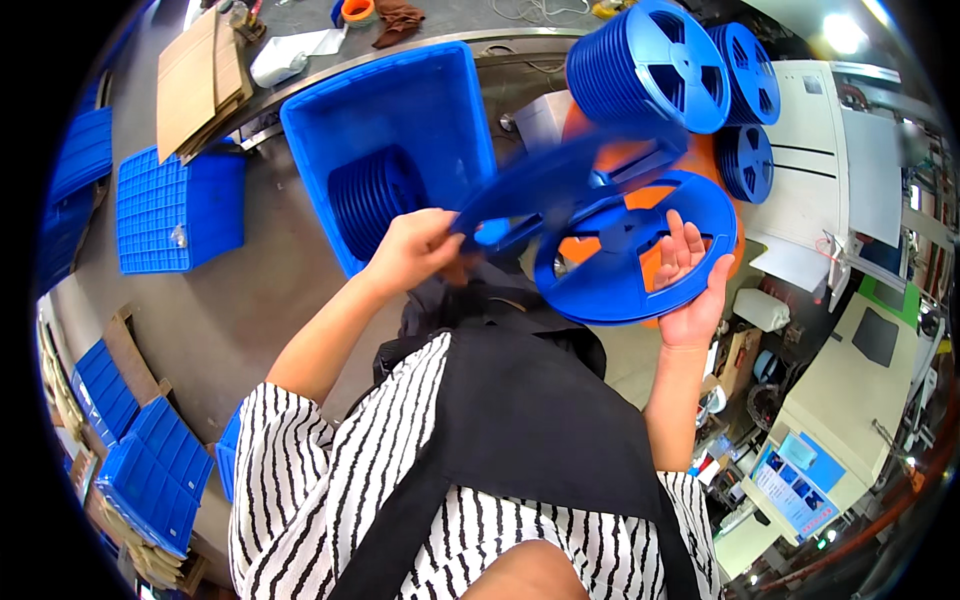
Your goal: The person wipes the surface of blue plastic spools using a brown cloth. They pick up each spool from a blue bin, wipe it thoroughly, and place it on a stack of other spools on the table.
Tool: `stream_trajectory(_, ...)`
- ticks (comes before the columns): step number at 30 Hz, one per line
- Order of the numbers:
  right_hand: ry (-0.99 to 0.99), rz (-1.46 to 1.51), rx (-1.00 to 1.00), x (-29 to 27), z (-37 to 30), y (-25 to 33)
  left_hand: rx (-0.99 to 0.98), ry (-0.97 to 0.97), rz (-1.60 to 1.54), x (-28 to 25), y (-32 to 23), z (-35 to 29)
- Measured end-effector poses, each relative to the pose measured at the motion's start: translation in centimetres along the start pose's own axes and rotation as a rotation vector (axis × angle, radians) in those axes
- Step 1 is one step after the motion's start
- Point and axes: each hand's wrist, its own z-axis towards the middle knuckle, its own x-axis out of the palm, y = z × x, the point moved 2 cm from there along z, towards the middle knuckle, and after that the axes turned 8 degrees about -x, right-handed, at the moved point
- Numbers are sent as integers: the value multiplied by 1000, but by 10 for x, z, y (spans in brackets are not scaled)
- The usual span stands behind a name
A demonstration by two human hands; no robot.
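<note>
My left hand (415,248) grips the rim of a tilted blue plastic reel (555,180), which is smeared by motion. Below and right of it, my right hand (697,300) holds a second blue spoked reel (618,238) by its edge. The right fingers come up through an opening between the spokes, while the thumb lies along the outer rim. Doubled edges along the near side suggest more than one reel or flange there; I cannot tell which. The tilted reel covers part of the far side of the held one.
A blue bin (385,95) at centre left contains a row of blue reels (375,195). Stacked blue reels (690,70) stand on an orange surface at the far right. Cardboard sheets (190,75) lie on the grey worktable (455,20); a blue crate (180,215) sits at left.
</note>
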Motion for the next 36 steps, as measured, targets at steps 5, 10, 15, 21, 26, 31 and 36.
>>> stream_trajectory(5, -323, -433, 58, -16, -3, -16, -448, -85, -968, -23, 45, -33)
stream_trajectory(10, -472, -638, 113, -50, -8, -25, -468, -168, -1149, -27, 91, -60)
stream_trajectory(15, -467, -686, 56, -58, 0, -33, -424, -199, -1246, -26, 105, -70)
stream_trajectory(21, -458, -609, -4, -44, 6, -40, -362, -191, -1286, -25, 116, -70)
stream_trajectory(26, -478, -625, 6, -50, 5, -42, -396, -195, -1237, -23, 128, -67)
stream_trajectory(31, -441, -649, 47, -62, 1, -50, -588, -389, -978, -4, 169, -32)
stream_trajectory(36, -414, -675, 43, -58, -8, -54, -821, -540, -359, 19, 251, 17)
